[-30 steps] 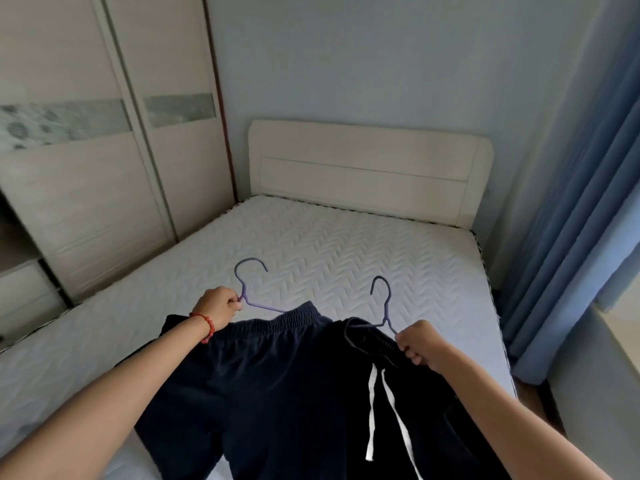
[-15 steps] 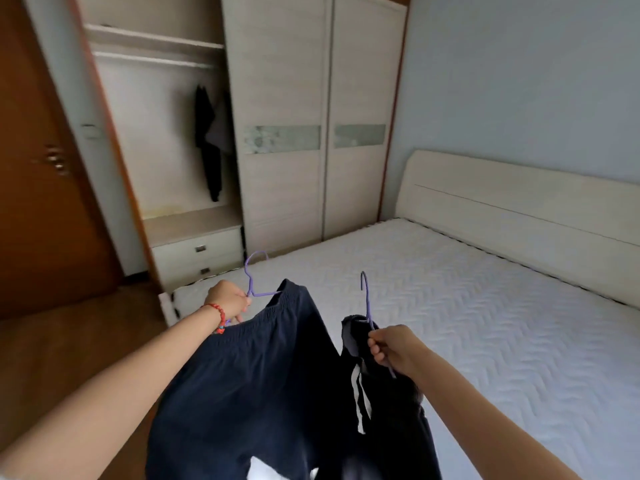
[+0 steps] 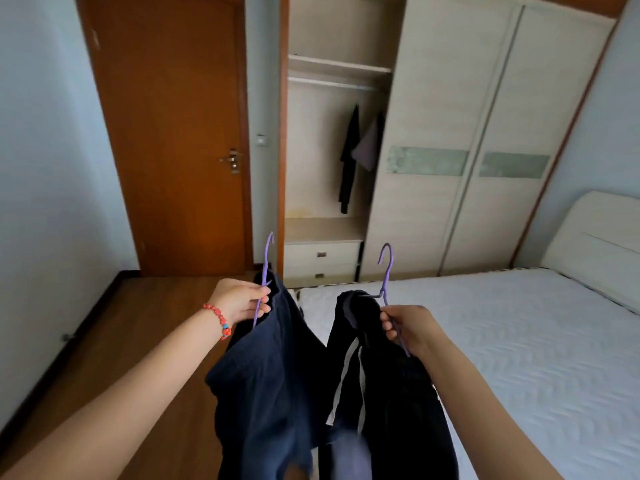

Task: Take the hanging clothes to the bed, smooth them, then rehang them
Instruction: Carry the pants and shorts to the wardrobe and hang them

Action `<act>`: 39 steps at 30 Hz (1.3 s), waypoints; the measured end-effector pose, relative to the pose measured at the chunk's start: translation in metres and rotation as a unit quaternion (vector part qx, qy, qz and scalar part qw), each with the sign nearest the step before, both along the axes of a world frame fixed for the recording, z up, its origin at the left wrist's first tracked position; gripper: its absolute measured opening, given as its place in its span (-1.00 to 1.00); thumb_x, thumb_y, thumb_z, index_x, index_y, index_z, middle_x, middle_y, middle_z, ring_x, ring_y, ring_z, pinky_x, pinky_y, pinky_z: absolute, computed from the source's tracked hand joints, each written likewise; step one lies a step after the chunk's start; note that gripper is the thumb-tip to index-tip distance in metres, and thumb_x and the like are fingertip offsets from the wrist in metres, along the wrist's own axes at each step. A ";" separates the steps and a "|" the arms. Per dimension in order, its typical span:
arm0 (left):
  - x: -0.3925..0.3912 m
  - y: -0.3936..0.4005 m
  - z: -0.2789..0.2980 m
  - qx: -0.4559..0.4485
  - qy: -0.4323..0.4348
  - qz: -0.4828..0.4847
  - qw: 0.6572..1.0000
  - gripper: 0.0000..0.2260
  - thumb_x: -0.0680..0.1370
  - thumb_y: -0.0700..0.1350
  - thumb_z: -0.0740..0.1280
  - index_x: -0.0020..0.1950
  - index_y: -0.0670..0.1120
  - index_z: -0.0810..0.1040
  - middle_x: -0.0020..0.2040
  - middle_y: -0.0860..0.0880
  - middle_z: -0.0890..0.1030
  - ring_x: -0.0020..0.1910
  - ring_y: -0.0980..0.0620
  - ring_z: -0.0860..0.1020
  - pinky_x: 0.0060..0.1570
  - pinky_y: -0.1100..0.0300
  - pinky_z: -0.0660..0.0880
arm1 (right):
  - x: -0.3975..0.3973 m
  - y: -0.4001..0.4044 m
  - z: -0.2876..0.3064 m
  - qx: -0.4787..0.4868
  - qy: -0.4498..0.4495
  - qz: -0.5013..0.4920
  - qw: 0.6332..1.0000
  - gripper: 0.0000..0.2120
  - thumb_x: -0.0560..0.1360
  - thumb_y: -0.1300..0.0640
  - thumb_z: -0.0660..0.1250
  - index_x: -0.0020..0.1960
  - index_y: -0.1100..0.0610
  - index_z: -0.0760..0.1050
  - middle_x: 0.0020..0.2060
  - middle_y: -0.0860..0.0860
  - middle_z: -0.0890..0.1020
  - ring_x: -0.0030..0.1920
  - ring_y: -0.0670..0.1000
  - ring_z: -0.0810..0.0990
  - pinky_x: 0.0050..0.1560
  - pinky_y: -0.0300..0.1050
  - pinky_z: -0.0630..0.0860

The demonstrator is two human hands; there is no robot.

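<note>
**Now at the rehang step, both hangers in hand**

Left hand (image 3: pixel 242 301) grips a purple hanger (image 3: pixel 265 271) carrying navy shorts (image 3: pixel 266 382). Right hand (image 3: pixel 407 327) pinches a second purple hanger (image 3: pixel 386 271) with black drawstring pants (image 3: pixel 391 393). Both garments hang clear of the bed (image 3: pixel 519 341), which lies to my right.

I judge the smoothing done, carry to the wardrobe (image 3: pixel 329 133) in progress. Next move calls for raising each hook up and over the rail (image 3: pixel 332 83), one at a time, garments kept level.

Open wardrobe bay: dark garment (image 3: pixel 348 161) and a greyish one hanging beside it. Drawers (image 3: pixel 320 261) below, closed; contents not visible.
</note>
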State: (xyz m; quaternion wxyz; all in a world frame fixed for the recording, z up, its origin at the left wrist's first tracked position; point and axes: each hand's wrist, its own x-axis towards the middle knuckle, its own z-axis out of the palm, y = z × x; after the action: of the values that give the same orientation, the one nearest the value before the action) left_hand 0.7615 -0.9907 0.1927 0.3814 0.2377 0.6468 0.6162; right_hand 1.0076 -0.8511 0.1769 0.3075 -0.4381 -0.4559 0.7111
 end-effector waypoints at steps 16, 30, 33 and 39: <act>-0.199 0.052 0.016 0.036 0.121 0.124 0.984 -0.91 0.50 -0.31 0.30 -0.09 -0.23 0.60 -0.30 -0.12 0.59 -0.58 0.16 0.49 -0.55 0.34 0.44 | -0.232 0.099 0.021 0.076 0.046 0.010 0.996 -0.84 0.52 0.36 0.17 -0.22 0.26 0.45 -0.60 0.00 0.55 -0.65 -0.09 0.40 -0.63 -0.32 0.30; -0.392 0.217 0.014 0.008 0.117 0.195 0.974 -0.90 0.51 -0.29 0.28 -0.10 -0.22 0.60 -0.30 -0.11 0.59 -0.59 0.18 0.49 -0.55 0.35 0.46 | -0.443 0.295 0.021 0.083 0.012 0.062 0.995 -0.88 0.53 0.34 0.17 -0.10 0.29 0.48 -0.54 0.04 0.60 -0.62 -0.06 0.45 -0.61 -0.25 0.39; -0.433 0.258 0.006 0.006 0.109 0.188 0.976 -0.89 0.52 -0.30 0.27 -0.05 -0.26 0.59 -0.30 -0.12 0.58 -0.59 0.16 0.50 -0.54 0.34 0.47 | -0.484 0.331 0.011 0.087 -0.012 0.070 0.994 -0.87 0.54 0.32 0.17 -0.09 0.27 0.49 -0.40 0.11 0.60 -0.57 -0.06 0.47 -0.55 -0.25 0.42; -0.521 0.358 -0.010 0.023 0.099 0.129 0.986 -0.89 0.52 -0.33 0.26 -0.07 -0.26 0.58 -0.29 -0.15 0.57 -0.59 0.15 0.52 -0.54 0.33 0.48 | -0.572 0.407 -0.007 0.084 -0.024 0.022 0.996 -0.87 0.54 0.30 0.18 -0.06 0.28 0.49 -0.36 0.12 0.58 -0.49 -0.01 0.46 -0.45 -0.20 0.44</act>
State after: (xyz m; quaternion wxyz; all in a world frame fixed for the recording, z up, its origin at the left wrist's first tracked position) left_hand 0.2408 -0.6322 0.1828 0.2271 0.2204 0.6919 0.6489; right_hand 0.4356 -0.4439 0.1695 0.3167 -0.4173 -0.5307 0.6663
